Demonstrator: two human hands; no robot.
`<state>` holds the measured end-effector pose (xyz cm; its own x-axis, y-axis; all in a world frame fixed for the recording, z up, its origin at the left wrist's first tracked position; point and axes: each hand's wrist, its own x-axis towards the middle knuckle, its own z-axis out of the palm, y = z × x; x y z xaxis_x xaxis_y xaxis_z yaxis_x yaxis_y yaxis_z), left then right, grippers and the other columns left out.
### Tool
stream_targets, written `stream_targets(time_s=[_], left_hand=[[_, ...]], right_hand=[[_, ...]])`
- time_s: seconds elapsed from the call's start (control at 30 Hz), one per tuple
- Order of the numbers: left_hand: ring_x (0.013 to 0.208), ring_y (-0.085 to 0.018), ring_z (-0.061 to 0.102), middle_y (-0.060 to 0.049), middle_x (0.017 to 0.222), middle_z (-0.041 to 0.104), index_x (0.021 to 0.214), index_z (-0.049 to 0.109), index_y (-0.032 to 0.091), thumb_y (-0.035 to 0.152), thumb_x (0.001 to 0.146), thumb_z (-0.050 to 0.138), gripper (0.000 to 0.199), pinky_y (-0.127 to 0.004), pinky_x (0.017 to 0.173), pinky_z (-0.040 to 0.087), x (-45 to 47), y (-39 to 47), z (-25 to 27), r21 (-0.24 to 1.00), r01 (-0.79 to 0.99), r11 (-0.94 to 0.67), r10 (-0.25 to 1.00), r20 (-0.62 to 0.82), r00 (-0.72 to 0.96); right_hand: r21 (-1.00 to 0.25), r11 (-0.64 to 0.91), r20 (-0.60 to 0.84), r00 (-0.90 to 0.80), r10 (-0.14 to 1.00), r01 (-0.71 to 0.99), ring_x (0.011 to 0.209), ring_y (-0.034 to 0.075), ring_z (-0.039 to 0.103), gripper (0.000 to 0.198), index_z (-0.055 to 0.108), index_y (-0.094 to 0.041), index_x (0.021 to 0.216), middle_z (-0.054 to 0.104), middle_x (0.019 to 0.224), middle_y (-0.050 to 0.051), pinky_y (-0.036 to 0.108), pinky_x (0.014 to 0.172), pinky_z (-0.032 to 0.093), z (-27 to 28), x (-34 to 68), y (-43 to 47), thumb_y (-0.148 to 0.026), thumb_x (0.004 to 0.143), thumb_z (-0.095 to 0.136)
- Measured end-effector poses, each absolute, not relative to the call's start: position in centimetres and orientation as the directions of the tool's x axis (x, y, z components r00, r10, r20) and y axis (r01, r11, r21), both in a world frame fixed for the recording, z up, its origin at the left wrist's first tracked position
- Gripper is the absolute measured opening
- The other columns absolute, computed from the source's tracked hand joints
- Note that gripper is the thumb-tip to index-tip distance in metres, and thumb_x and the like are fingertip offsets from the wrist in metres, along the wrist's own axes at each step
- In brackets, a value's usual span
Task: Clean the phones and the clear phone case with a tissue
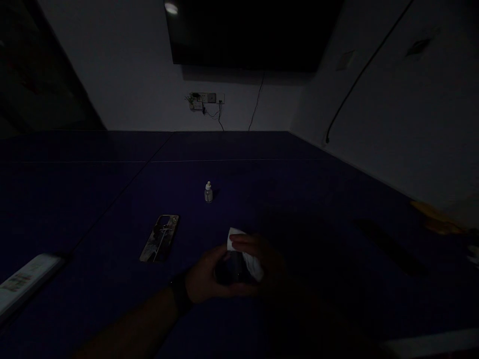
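My left hand [209, 276], with a dark band on its wrist, is closed round the edges of a dark, glossy object [236, 267]. Too little light falls on it to make out its kind. My right hand [262, 254] is closed on a white tissue [253, 267], pressed against the top and right side of that object. Much of the right hand and forearm is lost in shadow. Beyond my hands a small dropper bottle [208, 193] with a white top stands upright. Left of them lies a patterned phone case [160, 238].
The dark blue table [243, 179] reaches to the wall. A white box [26, 281] lies at the left edge. At the right are a long dark object [389, 247] and a yellow cloth-like thing [439, 219]. Sockets [205, 98] and a large screen [247, 35] are on the wall.
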<state>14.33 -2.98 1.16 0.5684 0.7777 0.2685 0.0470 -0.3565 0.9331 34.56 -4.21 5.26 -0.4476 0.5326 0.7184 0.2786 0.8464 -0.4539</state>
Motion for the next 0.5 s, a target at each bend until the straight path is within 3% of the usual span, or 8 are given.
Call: stream_targets(time_s=[0.1,0.3,0.5], left_hand=[[0.106,-0.029,0.063,-0.010,0.116,0.069,0.125,0.060,0.018,0.040,0.067,0.087,0.068,-0.042,0.096,0.050,14.3,-3.0,1.3,0.956,-0.001,-0.293,0.762,0.234,0.604],[0.100,-0.026,0.063,-0.005,0.104,0.068,0.125,0.058,0.019,0.040,0.062,0.092,0.074,-0.038,0.093,0.049,14.4,-3.6,1.5,0.992,-0.039,-0.124,0.809,0.123,0.575],[0.095,-0.023,0.058,-0.003,0.097,0.062,0.114,0.061,0.019,0.055,0.063,0.088,0.068,-0.033,0.084,0.046,14.8,-3.8,1.1,0.998,-0.060,-0.033,0.804,0.063,0.592]], right_hand=[[-0.303,0.913,0.756,-0.514,0.405,0.273,0.107,0.019,0.070,0.046,0.050,-0.026,0.136,0.073,0.117,0.008,0.033,0.090,0.055,5.0,34.6,-5.0,-0.030,0.093,0.066],[-0.290,0.908,0.677,-0.606,0.418,0.304,0.097,0.012,0.072,0.033,0.057,-0.035,0.132,0.075,0.113,-0.002,0.027,0.085,0.058,4.6,35.4,-6.7,-0.023,0.104,0.045],[-0.323,0.842,0.705,-0.483,0.519,0.433,0.117,0.021,0.065,0.039,0.050,-0.024,0.139,0.068,0.127,0.011,0.039,0.098,0.054,6.0,34.8,-3.8,-0.027,0.100,0.052]])
